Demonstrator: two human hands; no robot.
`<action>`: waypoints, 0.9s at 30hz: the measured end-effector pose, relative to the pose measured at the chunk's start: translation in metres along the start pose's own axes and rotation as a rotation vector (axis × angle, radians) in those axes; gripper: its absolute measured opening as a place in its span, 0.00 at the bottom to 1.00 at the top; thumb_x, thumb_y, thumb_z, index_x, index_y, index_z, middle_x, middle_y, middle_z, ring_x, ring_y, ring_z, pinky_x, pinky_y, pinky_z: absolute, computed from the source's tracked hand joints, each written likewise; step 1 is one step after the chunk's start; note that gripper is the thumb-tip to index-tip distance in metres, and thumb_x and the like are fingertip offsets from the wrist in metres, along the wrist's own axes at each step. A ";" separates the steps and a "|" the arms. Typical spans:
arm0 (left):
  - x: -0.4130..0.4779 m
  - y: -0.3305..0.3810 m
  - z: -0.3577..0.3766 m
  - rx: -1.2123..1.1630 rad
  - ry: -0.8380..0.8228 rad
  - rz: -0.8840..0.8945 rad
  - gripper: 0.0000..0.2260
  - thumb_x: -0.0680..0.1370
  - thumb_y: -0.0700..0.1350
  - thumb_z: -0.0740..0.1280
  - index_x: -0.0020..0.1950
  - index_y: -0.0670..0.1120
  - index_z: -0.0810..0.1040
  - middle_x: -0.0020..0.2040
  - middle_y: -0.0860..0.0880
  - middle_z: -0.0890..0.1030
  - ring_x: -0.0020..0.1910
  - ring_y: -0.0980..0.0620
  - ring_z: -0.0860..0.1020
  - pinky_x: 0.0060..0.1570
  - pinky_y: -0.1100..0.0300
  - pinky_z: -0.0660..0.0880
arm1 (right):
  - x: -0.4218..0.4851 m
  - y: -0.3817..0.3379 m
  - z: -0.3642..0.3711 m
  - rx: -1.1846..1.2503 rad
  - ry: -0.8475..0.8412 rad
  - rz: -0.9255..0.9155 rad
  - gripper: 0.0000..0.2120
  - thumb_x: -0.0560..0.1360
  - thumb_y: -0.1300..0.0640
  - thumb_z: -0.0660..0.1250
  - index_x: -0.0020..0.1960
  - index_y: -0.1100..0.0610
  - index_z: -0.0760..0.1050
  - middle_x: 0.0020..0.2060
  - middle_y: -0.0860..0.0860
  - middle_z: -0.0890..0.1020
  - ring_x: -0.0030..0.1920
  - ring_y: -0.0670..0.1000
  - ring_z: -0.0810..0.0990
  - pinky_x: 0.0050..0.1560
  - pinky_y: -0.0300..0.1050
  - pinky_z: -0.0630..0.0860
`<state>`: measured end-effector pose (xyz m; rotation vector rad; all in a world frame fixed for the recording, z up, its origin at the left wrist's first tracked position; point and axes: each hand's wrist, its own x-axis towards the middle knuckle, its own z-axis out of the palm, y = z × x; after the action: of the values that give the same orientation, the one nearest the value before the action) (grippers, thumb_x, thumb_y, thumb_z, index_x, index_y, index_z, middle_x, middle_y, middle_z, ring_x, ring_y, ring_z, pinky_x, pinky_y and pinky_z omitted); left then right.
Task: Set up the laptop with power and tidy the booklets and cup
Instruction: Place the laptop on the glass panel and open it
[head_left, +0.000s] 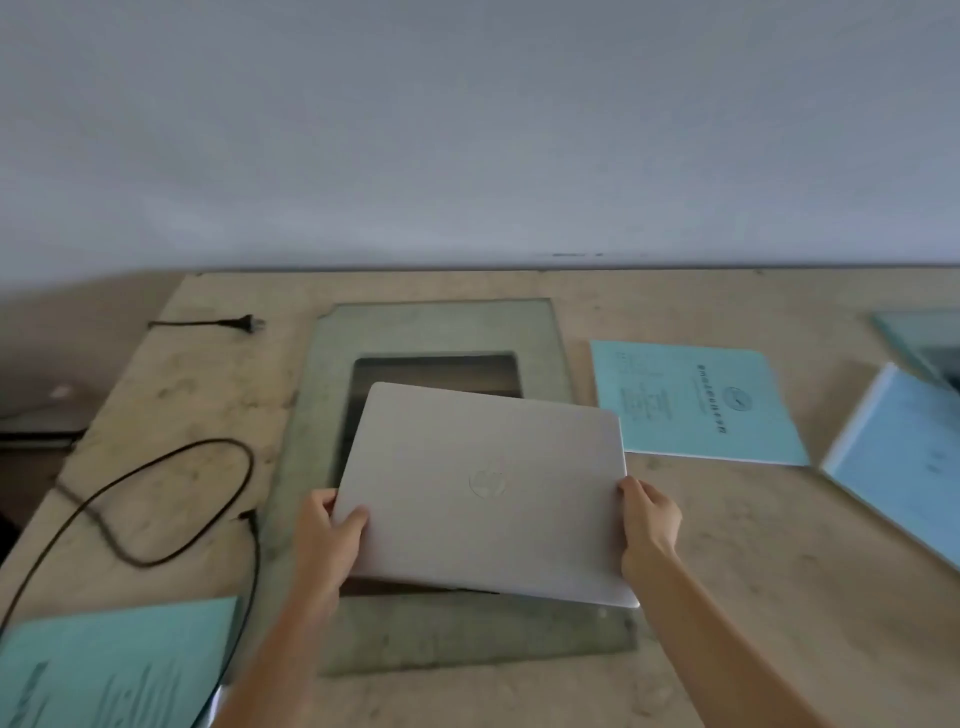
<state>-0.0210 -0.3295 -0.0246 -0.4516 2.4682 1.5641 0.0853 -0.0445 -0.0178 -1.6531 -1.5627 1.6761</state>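
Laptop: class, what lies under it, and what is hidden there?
Under the closed laptop lies a greenish glass pane on the table, with a dark rectangular opening. The laptop covers most of that opening, so whatever is in it cannot be seen.

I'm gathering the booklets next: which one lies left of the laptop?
The teal booklet at the near left, beside the black cable; the other two lie right of the laptop.

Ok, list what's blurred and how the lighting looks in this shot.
Head view: soft, dim light, no glare or hard shadows. Head view: motion blur smears the closed silver laptop, the black power cable and the pale blue booklet at the right edge.
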 end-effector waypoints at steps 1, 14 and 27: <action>0.000 -0.009 -0.009 -0.013 0.033 -0.003 0.13 0.73 0.33 0.67 0.57 0.34 0.71 0.54 0.36 0.77 0.53 0.41 0.76 0.51 0.52 0.70 | -0.003 0.004 0.011 -0.029 -0.027 -0.006 0.09 0.70 0.58 0.62 0.36 0.58 0.78 0.30 0.52 0.75 0.31 0.52 0.68 0.33 0.42 0.66; 0.017 -0.054 -0.031 -0.014 0.078 -0.096 0.09 0.74 0.36 0.66 0.50 0.43 0.68 0.49 0.44 0.73 0.46 0.47 0.73 0.39 0.59 0.70 | -0.012 0.021 0.068 -0.228 -0.024 -0.135 0.11 0.72 0.58 0.58 0.37 0.56 0.78 0.32 0.50 0.79 0.34 0.53 0.74 0.39 0.45 0.71; 0.019 -0.056 -0.029 0.097 0.079 -0.070 0.14 0.74 0.37 0.67 0.58 0.39 0.71 0.56 0.38 0.76 0.51 0.44 0.74 0.53 0.48 0.73 | -0.018 0.029 0.068 -0.331 -0.127 -0.274 0.10 0.73 0.64 0.57 0.40 0.58 0.77 0.40 0.57 0.77 0.39 0.58 0.73 0.42 0.44 0.70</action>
<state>-0.0186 -0.3813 -0.0653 -0.5874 2.5430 1.4198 0.0460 -0.1006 -0.0508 -1.4095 -2.1154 1.4649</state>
